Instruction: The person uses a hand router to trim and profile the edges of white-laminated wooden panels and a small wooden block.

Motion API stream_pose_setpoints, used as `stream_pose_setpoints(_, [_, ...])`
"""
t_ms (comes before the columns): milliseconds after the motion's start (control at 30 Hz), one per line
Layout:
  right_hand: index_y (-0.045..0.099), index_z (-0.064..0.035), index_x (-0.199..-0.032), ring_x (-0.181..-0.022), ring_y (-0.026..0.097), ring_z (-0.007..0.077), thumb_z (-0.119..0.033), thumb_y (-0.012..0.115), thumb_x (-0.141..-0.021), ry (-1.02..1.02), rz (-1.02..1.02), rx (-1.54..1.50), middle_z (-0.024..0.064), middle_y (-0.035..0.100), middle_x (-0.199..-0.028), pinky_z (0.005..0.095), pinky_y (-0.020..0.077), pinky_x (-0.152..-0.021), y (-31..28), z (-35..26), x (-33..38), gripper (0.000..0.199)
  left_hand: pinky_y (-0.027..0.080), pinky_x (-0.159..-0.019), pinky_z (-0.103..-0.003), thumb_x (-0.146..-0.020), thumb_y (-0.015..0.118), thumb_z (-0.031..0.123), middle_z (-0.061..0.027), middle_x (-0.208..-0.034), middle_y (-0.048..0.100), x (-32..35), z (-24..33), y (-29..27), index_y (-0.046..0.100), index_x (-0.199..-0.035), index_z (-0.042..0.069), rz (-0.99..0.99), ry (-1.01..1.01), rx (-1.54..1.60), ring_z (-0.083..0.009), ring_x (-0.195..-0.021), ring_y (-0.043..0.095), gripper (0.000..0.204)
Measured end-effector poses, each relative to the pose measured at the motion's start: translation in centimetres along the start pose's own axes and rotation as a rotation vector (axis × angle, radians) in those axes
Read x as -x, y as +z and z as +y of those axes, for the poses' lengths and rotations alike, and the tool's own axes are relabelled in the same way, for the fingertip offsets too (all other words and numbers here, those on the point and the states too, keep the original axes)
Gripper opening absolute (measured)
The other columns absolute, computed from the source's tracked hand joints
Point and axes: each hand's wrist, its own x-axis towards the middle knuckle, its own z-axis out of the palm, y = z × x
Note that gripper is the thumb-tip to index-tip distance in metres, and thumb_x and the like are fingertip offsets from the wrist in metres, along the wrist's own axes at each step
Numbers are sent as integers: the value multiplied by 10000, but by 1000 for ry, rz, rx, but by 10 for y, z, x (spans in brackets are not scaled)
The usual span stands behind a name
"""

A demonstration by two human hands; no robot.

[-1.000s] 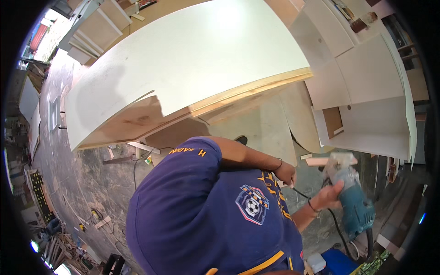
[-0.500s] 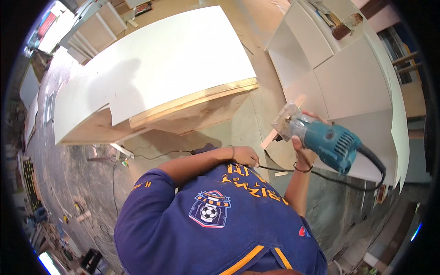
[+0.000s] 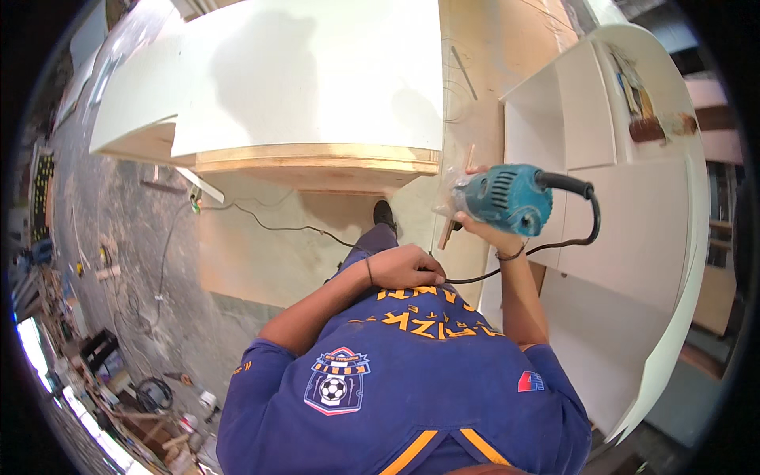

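R hand partly hidden behind teal pwr tool, whose clear base is blurry w/ tip impossible to make out, L hand hides a stretch of blk cord, wht panel cut off at top edge, shirt at btm, & clutter lower L too small to ID.

Tool above gap between panel and cabinet

Single head-worn fisheye view, facing steeply down, close above the navy shirt
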Motion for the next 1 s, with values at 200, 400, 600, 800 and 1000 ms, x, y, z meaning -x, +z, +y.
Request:
stream_pose_setpoints(200, [300,-140,-1409,-1205,536,262,-177,865,-691,-264,-188,30,99,516,-1266,441,454,-1037,4,47,-25,914,515,-782,-359,-939,609,239,-181,-936,714,-15,-2,-3,700,-1040,-8,143,-88,92,-282,-840,690,282])
stream_pose_setpoints(400, [358,-103,-1393,-1168,528,201,-199,890,-646,-321,-204,101,66,514,-1275,319,462,-1012,3,60,-42,922,513,-778,-360,-930,629,224,-172,-915,710,-35,-2,17,696,-1036,-4,331,-105,157,-295,-841,685,260])
stream_pose_setpoints(600, [486,-57,-1263,-1151,536,226,-204,859,-705,-144,-323,27,101,541,-1225,360,464,-977,4,53,-61,688,511,-770,-366,-928,602,228,-165,-896,707,-50,2,44,702,-1007,7,516,-92,217,-294,-835,681,256])
stream_pose_setpoints(800, [512,-39,-1234,-1143,544,236,-149,862,-692,-293,-356,89,105,553,-1200,377,465,-977,2,53,-78,654,513,-806,-350,-945,595,235,-146,-933,720,-58,3,54,689,-1028,-13,632,-76,260,-270,-875,688,278])
stream_pose_setpoints(1000, [511,-26,-1298,-1147,554,248,-203,853,-738,-384,-356,102,114,569,-1226,381,452,-1007,2,58,-86,679,510,-791,-370,-912,577,272,-165,-898,710,-64,6,58,714,-987,15,755,-38,302,-298,-845,677,301])
